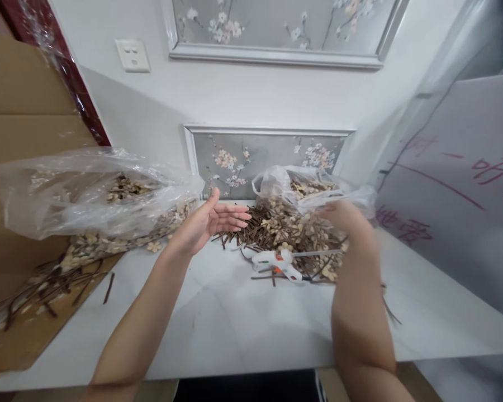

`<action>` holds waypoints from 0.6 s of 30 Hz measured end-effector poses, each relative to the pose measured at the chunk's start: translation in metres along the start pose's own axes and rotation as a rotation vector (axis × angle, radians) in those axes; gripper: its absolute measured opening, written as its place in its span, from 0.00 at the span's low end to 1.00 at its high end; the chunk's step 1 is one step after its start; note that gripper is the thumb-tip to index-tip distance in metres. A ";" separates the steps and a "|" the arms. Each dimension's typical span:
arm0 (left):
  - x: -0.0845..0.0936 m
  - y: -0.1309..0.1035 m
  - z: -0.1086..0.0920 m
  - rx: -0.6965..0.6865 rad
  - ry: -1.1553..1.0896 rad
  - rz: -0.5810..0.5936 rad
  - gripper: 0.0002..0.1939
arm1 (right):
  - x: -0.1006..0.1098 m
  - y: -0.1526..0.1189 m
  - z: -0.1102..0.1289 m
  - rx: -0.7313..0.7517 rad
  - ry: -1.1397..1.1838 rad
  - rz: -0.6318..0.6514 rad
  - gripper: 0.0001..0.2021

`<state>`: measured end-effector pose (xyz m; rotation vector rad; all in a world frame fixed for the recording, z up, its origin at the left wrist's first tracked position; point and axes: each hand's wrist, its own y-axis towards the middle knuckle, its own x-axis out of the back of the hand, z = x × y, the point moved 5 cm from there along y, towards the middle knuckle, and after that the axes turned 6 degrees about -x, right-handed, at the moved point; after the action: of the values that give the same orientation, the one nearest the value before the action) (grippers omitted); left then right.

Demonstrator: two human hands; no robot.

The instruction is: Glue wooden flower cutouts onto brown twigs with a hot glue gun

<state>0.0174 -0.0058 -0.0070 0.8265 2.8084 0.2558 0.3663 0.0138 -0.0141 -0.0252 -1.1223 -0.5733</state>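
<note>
Left hand: I see my left hand [212,219] raised above the white table [243,324], palm turned toward the centre, fingers stretched out flat and thumb up. It holds nothing and touches nothing.
Right hand: my right hand [344,219] is blurred with motion. It sits at the near rim of a small clear plastic bag [302,187]; I cannot tell whether it grips the bag or only brushes it, nor how far the fingers are curled.
Small bag: it stands open toward the table's far edge, right of centre, with pale wooden flower shapes inside.
Flower pile: a heap of pale wooden flowers [291,231] lies spilled in front of that bag, between my 2 hands and closer to the right one.
Twigs: thin dark brown sticks [249,228] lie mixed with the heap on its left side, just beyond my left fingertips.
Glue gun: a white glue gun [276,262] with an orange trigger lies on its side at the near edge of the heap.
Large bag: a bigger clear bag [88,190] of the same flowers rests at the table's far left, spilling onto cardboard [29,329].
Backdrop: 2 framed blossom pictures [268,159] stand against the wall behind the table's far edge.
</note>
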 end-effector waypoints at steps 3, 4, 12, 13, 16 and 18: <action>-0.004 -0.001 0.001 0.009 -0.005 0.022 0.38 | 0.007 -0.021 0.035 0.103 0.073 -0.038 0.27; -0.005 -0.001 0.001 0.012 -0.005 0.028 0.38 | 0.011 -0.034 0.054 0.206 0.195 -0.058 0.27; -0.005 -0.002 -0.001 -0.014 -0.006 0.044 0.37 | 0.010 -0.120 0.150 0.660 0.613 0.270 0.13; -0.005 -0.003 -0.001 -0.018 0.001 0.044 0.36 | 0.009 -0.121 0.151 0.663 0.630 0.259 0.13; -0.007 -0.005 -0.003 -0.036 0.025 0.046 0.35 | 0.000 -0.117 0.154 0.633 0.692 0.305 0.13; -0.008 -0.007 -0.005 -0.048 0.038 0.049 0.34 | -0.006 -0.114 0.155 0.595 0.749 0.327 0.13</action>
<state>0.0193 -0.0164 -0.0024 0.8901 2.8078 0.3484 0.1838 -0.0346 0.0209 0.4772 -0.4975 0.0763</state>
